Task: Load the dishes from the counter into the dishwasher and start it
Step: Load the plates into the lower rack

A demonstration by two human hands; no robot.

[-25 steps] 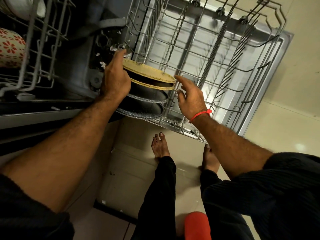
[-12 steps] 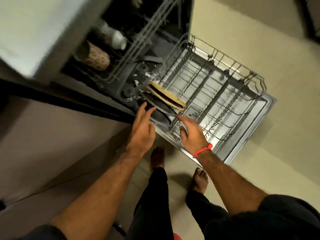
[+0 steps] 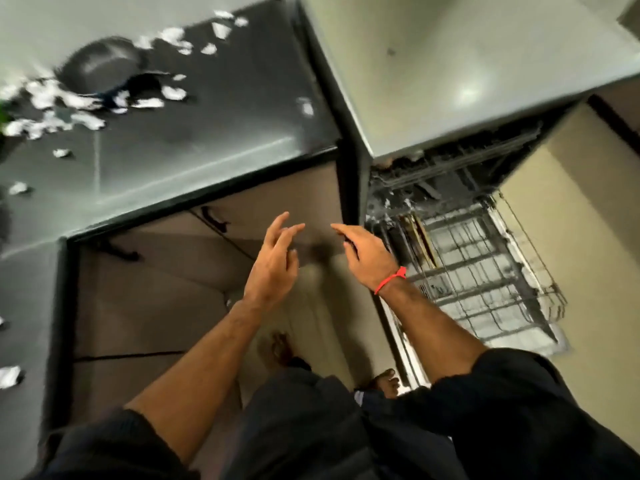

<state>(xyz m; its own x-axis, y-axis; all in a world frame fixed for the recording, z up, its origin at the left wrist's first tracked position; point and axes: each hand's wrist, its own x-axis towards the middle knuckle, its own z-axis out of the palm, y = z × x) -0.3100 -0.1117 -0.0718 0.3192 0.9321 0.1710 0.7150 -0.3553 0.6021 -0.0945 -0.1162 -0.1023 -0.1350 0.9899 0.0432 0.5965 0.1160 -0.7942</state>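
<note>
Dark, glossy stone makes up the surface [image 3: 194, 140], the biggest thing I see and my landmark here; it fills the upper left of the view. On it, toward its far left, sits a dark round pan [image 3: 100, 69], blurred, with white scraps [image 3: 52, 98] strewn around it and across the top. Right of the surface stands the dishwasher [image 3: 433, 81], its pale top catching a light spot. Below that, right of the surface's corner, the lower rack [image 3: 478, 271] is pulled out over the floor, a wire grid. At the rack's end nearest the surface, yellow-rimmed dishes [image 3: 420, 237] stand on edge; blur keeps me from counting them. Under the surface's front edge run tan cabinet doors [image 3: 145, 289] with dark handles. In front of those doors, below the surface's corner, I see both hands apart from each other and holding nothing. The left hand [image 3: 275, 268] has its fingers spread and straight. The right hand [image 3: 370, 258] is loosely extended, forefinger leading, with a red thread [image 3: 391, 280] at its wrist.
</note>
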